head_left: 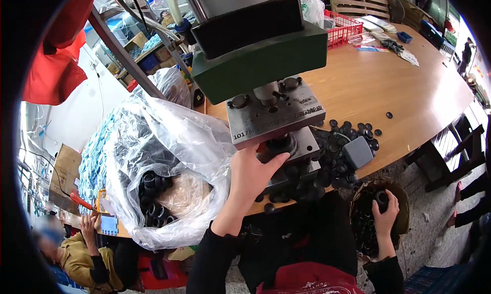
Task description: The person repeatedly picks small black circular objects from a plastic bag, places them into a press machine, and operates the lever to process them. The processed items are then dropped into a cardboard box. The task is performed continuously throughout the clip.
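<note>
Apparently, in the head view, a black rubber cup [282, 144] is being seated within the press die [276, 117] by the left hand [249, 175], half spread with thumb against it, though fingertip hold cannot be told; a black rubber ring [380, 197] is gripped by the right hand [387, 214] over the parts bin [403, 207], below right of the die. Before any pressing, the left hand would need to be cleared from the die, along whose front edge dark characters [245, 136] are marked.
</note>
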A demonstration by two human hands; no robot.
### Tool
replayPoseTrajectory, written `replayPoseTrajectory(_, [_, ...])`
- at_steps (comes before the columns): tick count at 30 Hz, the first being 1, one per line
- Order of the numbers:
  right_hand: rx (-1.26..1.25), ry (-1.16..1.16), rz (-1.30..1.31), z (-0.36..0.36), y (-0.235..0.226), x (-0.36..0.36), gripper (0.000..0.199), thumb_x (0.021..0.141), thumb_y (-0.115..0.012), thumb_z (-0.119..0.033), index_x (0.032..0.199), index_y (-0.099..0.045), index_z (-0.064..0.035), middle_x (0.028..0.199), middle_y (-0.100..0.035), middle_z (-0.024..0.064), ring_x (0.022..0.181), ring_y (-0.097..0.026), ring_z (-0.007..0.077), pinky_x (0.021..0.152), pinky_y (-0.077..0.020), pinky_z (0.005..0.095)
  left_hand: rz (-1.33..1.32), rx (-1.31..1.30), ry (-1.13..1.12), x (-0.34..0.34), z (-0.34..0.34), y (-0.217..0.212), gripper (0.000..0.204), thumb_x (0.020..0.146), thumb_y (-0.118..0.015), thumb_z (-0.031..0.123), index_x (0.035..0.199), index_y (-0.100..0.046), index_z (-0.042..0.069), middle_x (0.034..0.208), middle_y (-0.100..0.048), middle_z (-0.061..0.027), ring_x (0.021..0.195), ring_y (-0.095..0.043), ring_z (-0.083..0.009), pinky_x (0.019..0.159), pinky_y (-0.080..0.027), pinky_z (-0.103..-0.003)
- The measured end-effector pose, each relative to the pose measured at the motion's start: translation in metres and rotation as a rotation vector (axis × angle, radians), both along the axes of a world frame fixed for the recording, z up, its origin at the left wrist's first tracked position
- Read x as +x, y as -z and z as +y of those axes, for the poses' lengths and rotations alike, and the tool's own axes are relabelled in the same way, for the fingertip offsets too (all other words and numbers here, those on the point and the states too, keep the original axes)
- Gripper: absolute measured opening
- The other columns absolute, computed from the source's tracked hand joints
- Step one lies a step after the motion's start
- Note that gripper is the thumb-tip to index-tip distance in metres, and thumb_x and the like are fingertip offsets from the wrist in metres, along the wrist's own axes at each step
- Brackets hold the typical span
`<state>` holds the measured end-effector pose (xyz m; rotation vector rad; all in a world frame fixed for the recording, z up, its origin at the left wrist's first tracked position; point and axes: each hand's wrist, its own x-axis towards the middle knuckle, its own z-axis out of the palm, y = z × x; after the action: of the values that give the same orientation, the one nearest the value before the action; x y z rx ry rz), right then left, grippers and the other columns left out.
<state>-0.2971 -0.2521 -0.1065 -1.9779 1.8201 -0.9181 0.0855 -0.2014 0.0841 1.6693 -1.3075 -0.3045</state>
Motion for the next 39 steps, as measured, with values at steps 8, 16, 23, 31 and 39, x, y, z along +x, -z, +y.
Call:
replayPoseTrajectory(8, [-0.075, -0.069, 0.131, -0.022, 0.015, -0.036, 0.063, 0.090, -0.066, -0.025, 0.144, -0.040, -0.0065, 0.147, -0.039, 0.0180, 0.135, -0.036, 0.0379, 0.110, -0.0299, 0.0490, -0.272, 0.146, 0.010, 0.003, -0.014, -0.019, 0.041, 0.074, -0.082, 0.022, 0.106, -0.065, 0.002, 0.088, -0.069, -0.0068, 0.081, -0.063, -0.0159, 0.072, -0.050, -0.031])
replayPoseTrajectory(16, [-0.427, -0.383, 0.123, -0.076, -0.078, 0.092, 0.046, 0.092, -0.061, -0.020, 0.135, -0.052, -0.0076, 0.144, -0.045, 0.0131, 0.133, -0.041, 0.0320, 0.109, -0.0318, 0.0459, -0.099, 0.105, 0.021, -0.006, -0.010, -0.020, 0.042, 0.075, -0.082, 0.027, 0.105, -0.067, 0.002, 0.091, -0.069, -0.0067, 0.077, -0.062, -0.0154, 0.067, -0.051, -0.032])
replayPoseTrajectory(23, [-0.336, -0.387, 0.292, -0.093, -0.074, 0.119, 0.044, 0.095, -0.058, -0.027, 0.134, -0.053, -0.0074, 0.139, -0.051, 0.0115, 0.133, -0.043, 0.0283, 0.109, -0.0296, 0.0439, -0.200, 0.069, -0.037, -0.007, -0.011, -0.006, 0.040, 0.076, -0.079, 0.027, 0.106, -0.064, 0.003, 0.094, -0.066, -0.0122, 0.083, -0.061, -0.0292, 0.073, -0.049, -0.039])
replayPoseTrajectory(31, [-0.164, -0.340, 0.602, -0.094, -0.058, 0.126, 0.054, 0.102, -0.038, -0.045, 0.138, -0.049, -0.0063, 0.144, -0.048, 0.0096, 0.136, -0.040, 0.0244, 0.116, -0.0169, 0.0437, -0.289, -0.096, -0.257, -0.007, 0.081, 0.013, 0.038, 0.080, -0.077, 0.023, 0.107, -0.063, 0.002, 0.104, -0.064, -0.0156, 0.100, -0.060, -0.0339, 0.084, -0.048, -0.039])
replayPoseTrajectory(39, [-0.309, -0.368, 0.279, -0.075, -0.052, 0.109, 0.045, 0.101, -0.049, -0.028, 0.141, -0.047, -0.0070, 0.147, -0.045, 0.0108, 0.137, -0.039, 0.0255, 0.115, -0.0185, 0.0410, -0.789, 0.762, -1.129, 0.201, 0.263, 0.077, 0.047, 0.080, -0.071, 0.049, 0.102, -0.063, 0.008, 0.096, -0.063, -0.0153, 0.089, -0.063, -0.0361, 0.075, -0.050, -0.048])
